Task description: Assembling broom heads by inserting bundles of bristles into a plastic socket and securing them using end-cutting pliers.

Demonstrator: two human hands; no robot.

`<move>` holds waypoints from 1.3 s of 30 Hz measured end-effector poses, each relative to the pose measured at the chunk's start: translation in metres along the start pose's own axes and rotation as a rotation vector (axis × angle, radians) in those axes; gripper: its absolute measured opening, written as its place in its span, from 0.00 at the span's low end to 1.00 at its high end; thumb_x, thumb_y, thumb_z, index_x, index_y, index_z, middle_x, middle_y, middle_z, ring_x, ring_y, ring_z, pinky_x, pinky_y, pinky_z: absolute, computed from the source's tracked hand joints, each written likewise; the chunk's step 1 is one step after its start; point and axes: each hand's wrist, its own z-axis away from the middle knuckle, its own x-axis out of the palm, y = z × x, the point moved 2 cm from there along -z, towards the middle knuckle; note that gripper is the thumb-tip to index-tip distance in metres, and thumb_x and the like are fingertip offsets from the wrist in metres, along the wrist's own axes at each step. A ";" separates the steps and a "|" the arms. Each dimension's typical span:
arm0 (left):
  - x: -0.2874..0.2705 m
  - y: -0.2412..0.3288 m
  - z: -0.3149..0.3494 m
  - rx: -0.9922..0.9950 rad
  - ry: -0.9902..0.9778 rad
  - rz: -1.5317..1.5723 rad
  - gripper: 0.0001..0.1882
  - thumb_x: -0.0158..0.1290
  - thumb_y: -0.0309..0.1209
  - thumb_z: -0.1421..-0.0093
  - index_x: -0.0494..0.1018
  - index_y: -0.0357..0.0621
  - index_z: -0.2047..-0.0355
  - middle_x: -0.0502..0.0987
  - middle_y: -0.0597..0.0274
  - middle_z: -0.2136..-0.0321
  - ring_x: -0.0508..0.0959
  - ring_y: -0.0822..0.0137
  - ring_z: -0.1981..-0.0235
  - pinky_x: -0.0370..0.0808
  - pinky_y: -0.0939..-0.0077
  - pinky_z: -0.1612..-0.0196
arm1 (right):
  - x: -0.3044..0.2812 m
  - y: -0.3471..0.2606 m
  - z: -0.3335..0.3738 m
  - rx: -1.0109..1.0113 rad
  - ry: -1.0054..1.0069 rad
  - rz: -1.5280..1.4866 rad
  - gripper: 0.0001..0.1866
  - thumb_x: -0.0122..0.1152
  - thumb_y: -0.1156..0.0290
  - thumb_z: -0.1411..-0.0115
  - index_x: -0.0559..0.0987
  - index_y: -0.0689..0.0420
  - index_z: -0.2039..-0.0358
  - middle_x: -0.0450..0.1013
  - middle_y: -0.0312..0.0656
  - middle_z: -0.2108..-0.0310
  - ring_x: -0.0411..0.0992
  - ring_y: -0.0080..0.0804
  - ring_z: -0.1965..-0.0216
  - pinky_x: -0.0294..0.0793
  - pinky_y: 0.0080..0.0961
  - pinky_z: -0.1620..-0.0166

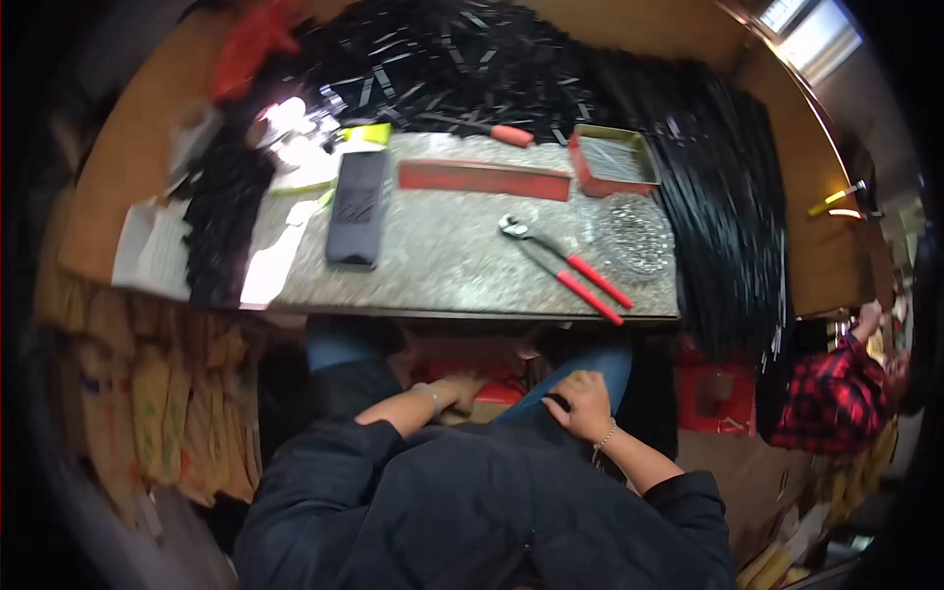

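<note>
Both my hands are below the front edge of the worktable [433, 285]. My left hand [460, 391] is low between my knees, beside a red container [500, 393]; its fingers are blurred and partly hidden. On my right thigh rests my right hand [582, 405], its fingers loosely bent and the thumb apart, with nothing visible in it. Red-handled pliers [570, 270] lie on the tabletop, jaws pointing away to the left. Beside them stands a clear round dish [634, 236] of small shiny metal pieces. A red tin [615, 162] behind it holds thin metal pins.
A dark phone [356, 208] and a red metal bar [482, 179] lie on the table. Black strips [452, 59] heap at the back; long ones [723, 197] hang over the right edge. A red-handled tool [511, 136] lies behind. Someone in a plaid sleeve [836, 398] is at right.
</note>
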 end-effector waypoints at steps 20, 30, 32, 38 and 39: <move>-0.123 -0.070 0.252 -0.288 1.683 -0.314 0.22 0.53 0.46 0.47 0.72 0.52 0.54 0.63 0.61 0.49 0.58 0.57 0.48 0.53 0.63 0.45 | -0.023 -0.137 -0.124 -0.313 0.369 -0.319 0.09 0.63 0.76 0.54 0.75 0.58 0.70 0.72 0.41 0.69 0.69 0.39 0.66 0.68 0.30 0.62; -0.134 -0.070 0.264 -0.293 1.702 -0.321 0.28 0.54 0.42 0.47 0.65 0.48 0.47 0.63 0.52 0.49 0.61 0.53 0.48 0.57 0.60 0.46 | 0.018 -0.150 -0.283 0.186 -0.043 -0.828 0.21 0.52 0.68 0.40 0.68 0.69 0.51 0.74 0.44 0.63 0.73 0.21 0.73 0.72 0.16 0.75; -0.150 -0.083 0.268 -0.263 1.742 -0.176 0.28 0.53 0.41 0.46 0.64 0.46 0.47 0.63 0.48 0.49 0.62 0.50 0.49 0.59 0.58 0.47 | 0.022 -0.156 -0.295 0.165 -0.082 -0.779 0.23 0.52 0.68 0.39 0.66 0.71 0.49 0.73 0.46 0.59 0.72 0.21 0.70 0.72 0.17 0.73; -0.207 -0.114 0.260 -0.450 1.441 0.112 0.44 0.57 0.49 0.53 0.53 0.42 0.41 0.64 0.38 0.53 0.66 0.45 0.52 0.65 0.56 0.50 | 0.011 -0.155 -0.257 0.082 -0.027 -1.038 0.20 0.51 0.72 0.39 0.66 0.66 0.48 0.70 0.44 0.55 0.71 0.22 0.64 0.73 0.17 0.66; -0.212 -0.108 0.256 -0.424 1.440 0.106 0.44 0.57 0.49 0.53 0.53 0.42 0.41 0.64 0.38 0.53 0.66 0.45 0.52 0.65 0.56 0.50 | -0.001 -0.152 -0.239 0.070 -0.014 -1.009 0.18 0.51 0.73 0.40 0.67 0.63 0.49 0.71 0.41 0.57 0.71 0.21 0.65 0.72 0.16 0.66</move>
